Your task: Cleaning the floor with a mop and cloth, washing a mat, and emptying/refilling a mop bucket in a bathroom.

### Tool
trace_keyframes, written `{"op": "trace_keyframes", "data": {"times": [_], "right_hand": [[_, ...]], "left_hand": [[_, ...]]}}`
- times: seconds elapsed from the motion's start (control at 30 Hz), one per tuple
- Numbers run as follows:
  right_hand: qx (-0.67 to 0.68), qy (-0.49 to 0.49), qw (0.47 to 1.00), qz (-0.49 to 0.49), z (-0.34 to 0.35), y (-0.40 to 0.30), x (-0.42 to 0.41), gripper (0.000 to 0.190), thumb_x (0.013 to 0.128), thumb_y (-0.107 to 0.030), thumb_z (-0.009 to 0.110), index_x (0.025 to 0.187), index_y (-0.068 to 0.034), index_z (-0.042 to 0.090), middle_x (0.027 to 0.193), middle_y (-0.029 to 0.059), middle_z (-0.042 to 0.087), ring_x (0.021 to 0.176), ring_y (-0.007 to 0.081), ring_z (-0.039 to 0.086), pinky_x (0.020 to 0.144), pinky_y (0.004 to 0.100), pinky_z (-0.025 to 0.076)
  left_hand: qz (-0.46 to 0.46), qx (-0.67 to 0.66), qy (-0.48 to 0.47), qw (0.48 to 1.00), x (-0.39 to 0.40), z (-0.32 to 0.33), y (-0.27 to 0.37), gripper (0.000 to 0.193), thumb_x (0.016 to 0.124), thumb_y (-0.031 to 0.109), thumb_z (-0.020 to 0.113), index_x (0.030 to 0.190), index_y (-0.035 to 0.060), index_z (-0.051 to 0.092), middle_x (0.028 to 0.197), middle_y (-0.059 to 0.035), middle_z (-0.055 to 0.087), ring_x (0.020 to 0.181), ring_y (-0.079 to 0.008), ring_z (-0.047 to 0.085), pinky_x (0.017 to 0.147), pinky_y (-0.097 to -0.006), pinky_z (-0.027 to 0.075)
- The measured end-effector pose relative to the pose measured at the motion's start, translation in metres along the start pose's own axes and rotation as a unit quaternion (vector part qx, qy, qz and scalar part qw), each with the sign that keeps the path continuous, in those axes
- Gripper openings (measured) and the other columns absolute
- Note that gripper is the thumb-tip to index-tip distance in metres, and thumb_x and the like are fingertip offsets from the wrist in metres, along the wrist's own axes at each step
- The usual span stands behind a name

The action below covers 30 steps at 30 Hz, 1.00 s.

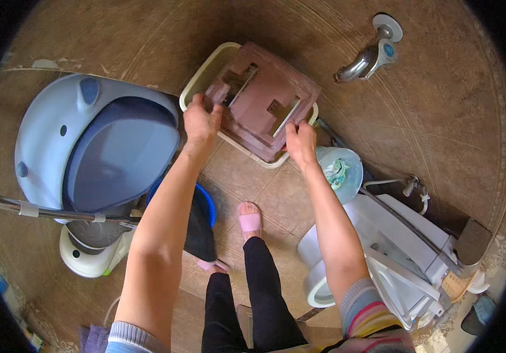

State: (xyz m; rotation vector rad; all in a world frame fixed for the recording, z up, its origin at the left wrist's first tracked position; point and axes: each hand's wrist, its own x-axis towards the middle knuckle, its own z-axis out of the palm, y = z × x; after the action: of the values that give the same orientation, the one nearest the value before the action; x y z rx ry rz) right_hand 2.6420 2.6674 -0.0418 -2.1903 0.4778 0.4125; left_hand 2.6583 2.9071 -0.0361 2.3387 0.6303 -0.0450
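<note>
In front of me a translucent pink plastic lid or tray (264, 103) with two pale slotted bars lies tilted over a cream plastic basin (208, 66). Its top edge reaches past the basin's rim. My left hand (202, 119) grips the pink piece's left side, with the thumb on top. At its lower right corner, my right hand (301, 141) has its fingers closed on the edge. The basin's interior is mostly covered, and the undersides of both pieces are hidden.
A chrome tap (363, 57) juts from the wall at upper right. Beside my right forearm are a bin (352, 174) with crumpled plastic inside and a white toilet (317, 247). A blue animal-shaped tub (41, 128), a metal rail (59, 213) and a blue bucket (208, 200) flank my left arm.
</note>
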Motion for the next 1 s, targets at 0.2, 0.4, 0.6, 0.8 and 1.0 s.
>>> {"op": "trace_keyframes", "data": {"times": [0.2, 0.4, 0.6, 0.8, 1.0], "right_hand": [[-0.04, 0.0, 0.999, 0.004, 0.004, 0.013, -0.001, 0.04, 0.085, -0.027, 0.051, 0.084, 0.012, 0.06, 0.078, 0.0289, 0.063, 0.076, 0.0373, 0.066, 0.069, 0.0413, 0.052], [-0.089, -0.008, 0.996, -0.009, 0.011, 0.005, -0.006, 0.041, 0.083, -0.028, 0.049, 0.076, 0.009, 0.064, 0.081, 0.0324, 0.061, 0.084, 0.0453, 0.061, 0.079, 0.0476, 0.048], [-0.05, -0.094, 0.992, 0.061, 0.0, 0.002, 0.008, 0.043, 0.089, -0.024, 0.045, 0.079, 0.015, 0.06, 0.066, 0.0255, 0.062, 0.052, 0.0332, 0.064, 0.051, 0.0382, 0.055], [-0.061, -0.133, 0.984, 0.1, -0.011, -0.025, -0.001, 0.028, 0.084, -0.017, 0.046, 0.083, 0.008, 0.06, 0.063, 0.0236, 0.063, 0.058, 0.0304, 0.066, 0.061, 0.0351, 0.054], [0.011, -0.1, 0.989, 0.107, 0.0, -0.011, -0.002, 0.025, 0.09, -0.013, 0.042, 0.094, 0.01, 0.051, 0.072, 0.0274, 0.061, 0.058, 0.0346, 0.065, 0.05, 0.0404, 0.054]], "left_hand": [[0.04, 0.058, 0.011, 0.997, -0.014, -0.004, 0.008, 0.05, 0.078, 0.027, 0.066, 0.118, -0.0003, 0.054, 0.108, -0.0241, 0.061, 0.102, -0.0372, 0.058, 0.088, -0.0405, 0.046], [0.066, 0.062, 0.032, 0.995, -0.017, 0.003, -0.011, 0.043, 0.081, 0.029, 0.065, 0.112, 0.0018, 0.056, 0.106, -0.0201, 0.057, 0.101, -0.0378, 0.051, 0.089, -0.0439, 0.043], [0.033, 0.147, -0.001, 0.989, -0.017, -0.001, 0.009, 0.042, 0.079, 0.031, 0.068, 0.109, 0.0025, 0.06, 0.107, -0.017, 0.056, 0.103, -0.0356, 0.051, 0.088, -0.0428, 0.044], [0.055, 0.21, -0.039, 0.975, -0.01, -0.011, 0.024, 0.053, 0.077, 0.042, 0.067, 0.113, 0.0042, 0.059, 0.111, -0.0162, 0.056, 0.107, -0.036, 0.051, 0.09, -0.0426, 0.043], [0.077, 0.189, -0.011, 0.979, 0.046, -0.012, 0.024, 0.107, 0.06, 0.063, 0.072, 0.136, -0.0018, 0.034, 0.126, -0.0246, 0.05, 0.119, -0.0379, 0.047, 0.098, -0.0393, 0.039]]}}
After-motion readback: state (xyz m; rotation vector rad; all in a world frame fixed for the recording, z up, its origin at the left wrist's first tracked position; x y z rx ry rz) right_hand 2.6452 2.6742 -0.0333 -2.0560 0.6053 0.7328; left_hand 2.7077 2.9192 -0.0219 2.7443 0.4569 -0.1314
